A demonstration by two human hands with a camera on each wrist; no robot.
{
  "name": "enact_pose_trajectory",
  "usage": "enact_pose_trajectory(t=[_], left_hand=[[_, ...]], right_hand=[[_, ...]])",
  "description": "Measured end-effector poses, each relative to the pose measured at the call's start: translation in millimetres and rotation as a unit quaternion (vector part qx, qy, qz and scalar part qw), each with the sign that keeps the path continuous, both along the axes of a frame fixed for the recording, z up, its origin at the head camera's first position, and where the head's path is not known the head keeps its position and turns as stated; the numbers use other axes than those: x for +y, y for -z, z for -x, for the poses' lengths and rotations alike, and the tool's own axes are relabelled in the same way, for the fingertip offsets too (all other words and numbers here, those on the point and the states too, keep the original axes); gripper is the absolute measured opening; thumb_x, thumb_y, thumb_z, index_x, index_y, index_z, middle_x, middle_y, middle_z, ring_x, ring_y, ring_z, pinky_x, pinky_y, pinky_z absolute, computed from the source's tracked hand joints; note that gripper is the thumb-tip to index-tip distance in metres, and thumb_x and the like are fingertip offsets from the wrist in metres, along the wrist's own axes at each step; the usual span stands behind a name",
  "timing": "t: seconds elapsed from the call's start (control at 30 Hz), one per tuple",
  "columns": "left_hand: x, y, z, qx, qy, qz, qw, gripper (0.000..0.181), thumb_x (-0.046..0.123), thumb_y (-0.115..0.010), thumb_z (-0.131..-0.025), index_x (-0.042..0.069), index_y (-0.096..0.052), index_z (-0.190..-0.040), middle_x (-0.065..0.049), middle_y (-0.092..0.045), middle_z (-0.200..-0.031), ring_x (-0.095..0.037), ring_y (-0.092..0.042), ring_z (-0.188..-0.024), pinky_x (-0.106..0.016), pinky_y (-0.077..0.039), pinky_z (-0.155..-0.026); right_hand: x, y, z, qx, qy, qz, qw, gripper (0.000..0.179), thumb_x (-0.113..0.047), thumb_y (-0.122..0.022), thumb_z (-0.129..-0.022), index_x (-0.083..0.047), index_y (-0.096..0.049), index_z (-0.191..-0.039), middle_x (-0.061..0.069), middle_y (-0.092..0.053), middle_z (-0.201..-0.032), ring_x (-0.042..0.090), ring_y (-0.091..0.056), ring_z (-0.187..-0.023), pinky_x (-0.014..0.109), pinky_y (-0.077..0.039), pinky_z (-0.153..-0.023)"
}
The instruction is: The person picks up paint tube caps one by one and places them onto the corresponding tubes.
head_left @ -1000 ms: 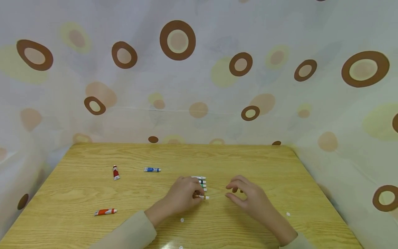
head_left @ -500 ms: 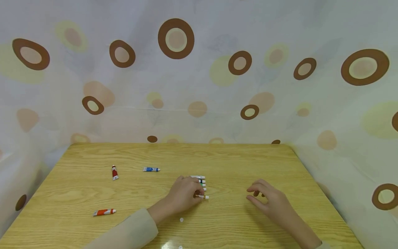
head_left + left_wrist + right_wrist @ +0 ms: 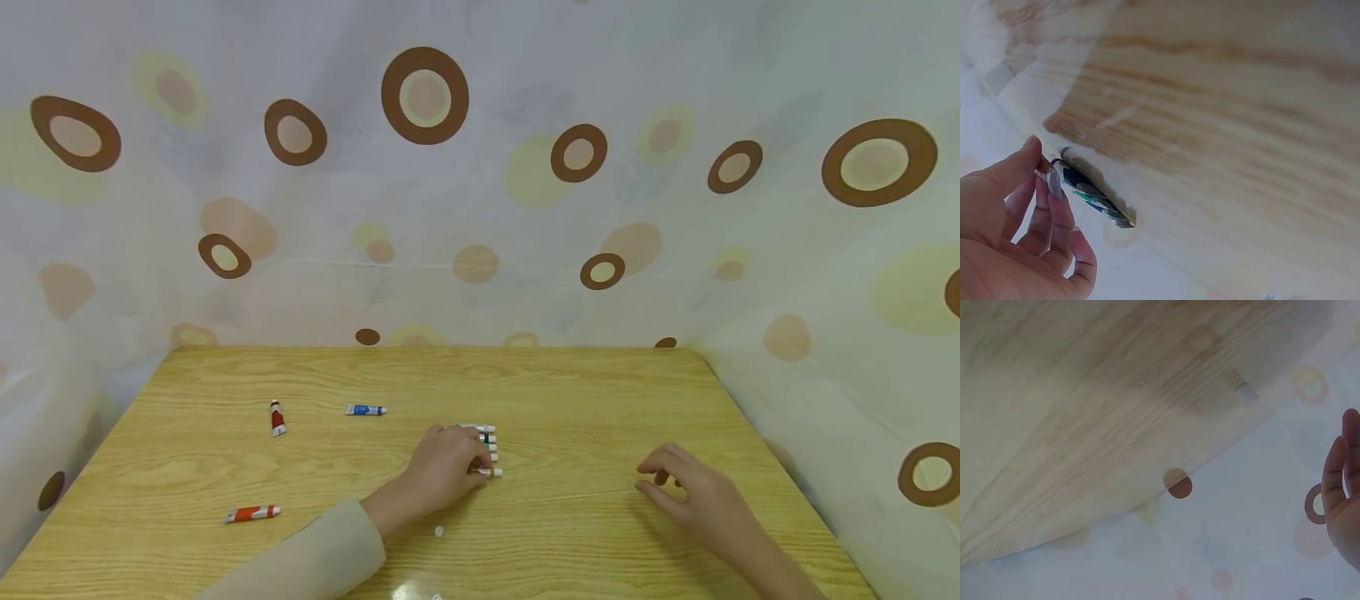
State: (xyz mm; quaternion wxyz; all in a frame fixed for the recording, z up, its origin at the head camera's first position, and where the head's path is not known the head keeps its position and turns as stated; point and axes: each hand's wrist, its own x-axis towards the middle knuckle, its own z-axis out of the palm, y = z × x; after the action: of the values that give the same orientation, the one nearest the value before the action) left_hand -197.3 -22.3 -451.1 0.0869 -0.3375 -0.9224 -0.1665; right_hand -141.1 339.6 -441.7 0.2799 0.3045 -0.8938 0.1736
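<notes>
In the head view my left hand (image 3: 444,468) pinches a brown paint tube (image 3: 491,472) between thumb and fingers, its white cap pointing right. Just behind it, several paint tubes (image 3: 489,438) lie side by side in a row, caps to the right, their left ends covered by the hand. The left wrist view shows the fingertips close to that row of tubes (image 3: 1094,190), with white, dark and green among them. Off to the right, my right hand (image 3: 693,492) hovers over the wooden table (image 3: 585,392), fingers loosely bent and holding nothing.
A blue tube (image 3: 366,410), a dark red tube (image 3: 277,417) and an orange-red tube (image 3: 252,514) lie apart on the left. A small white disc (image 3: 438,531) sits near the front. A patterned curtain (image 3: 480,208) surrounds the table's back and sides.
The right hand has drawn away to the right from beside the tubes. The left hand stays by the row, and the brown tube has shifted slightly back toward it.
</notes>
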Motion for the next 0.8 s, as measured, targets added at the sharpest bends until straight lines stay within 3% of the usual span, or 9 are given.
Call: enact_pose_trajectory(t=[0.17, 0.43, 0.63, 0.8], left_hand=[[0.2, 2.8, 0.9, -0.001, -0.002, 0.007, 1.0, 0.01, 0.028, -0.087, -0.083, 0.023, -0.081, -0.089, 0.011, -0.069, -0.084, -0.003, -0.058, -0.076, -0.021, -0.031, -0.066], [0.1, 3.1, 0.7, -0.016, -0.006, 0.012, 0.9998, 0.006, 0.026, -0.084, -0.086, 0.021, -0.081, -0.089, 0.009, -0.069, -0.085, -0.005, -0.062, -0.079, -0.023, -0.043, -0.069], [-0.1, 4.5, 0.3, -0.015, -0.007, 0.009, 0.9998, 0.005, 0.024, -0.083, -0.088, 0.019, -0.081, -0.09, 0.008, -0.069, -0.085, -0.005, -0.062, -0.077, -0.023, -0.047, -0.07], [-0.5, 5.6, 0.5, -0.015, -0.009, 0.005, 0.9998, 0.007, 0.023, -0.083, -0.087, 0.018, -0.081, -0.091, 0.007, -0.07, -0.086, -0.005, -0.064, -0.078, -0.025, -0.05, -0.072]], right_hand=[[23, 5.8, -4.4, 0.002, 0.016, -0.012, 0.9998, 0.023, -0.015, -0.088, -0.079, -0.017, -0.07, -0.093, -0.012, -0.066, -0.092, -0.003, -0.061, -0.073, 0.01, -0.049, -0.066], [48, 14.5, -10.4, -0.017, 0.048, -0.021, 0.9985, 0.04, 0.002, -0.091, -0.062, -0.017, -0.07, -0.09, -0.013, -0.063, -0.086, -0.006, -0.058, -0.071, 0.009, -0.046, -0.064], [58, 19.3, -15.7, -0.106, 0.089, -0.018, 0.9902, 0.034, -0.004, -0.09, -0.07, -0.019, -0.07, -0.093, -0.014, -0.064, -0.087, -0.011, -0.054, -0.074, 0.019, -0.05, -0.061], [62, 16.2, -20.0, -0.211, 0.114, -0.023, 0.9705, 0.024, -0.015, -0.086, -0.082, -0.017, -0.071, -0.101, -0.015, -0.065, -0.091, -0.012, -0.053, -0.076, 0.022, -0.051, -0.063]])
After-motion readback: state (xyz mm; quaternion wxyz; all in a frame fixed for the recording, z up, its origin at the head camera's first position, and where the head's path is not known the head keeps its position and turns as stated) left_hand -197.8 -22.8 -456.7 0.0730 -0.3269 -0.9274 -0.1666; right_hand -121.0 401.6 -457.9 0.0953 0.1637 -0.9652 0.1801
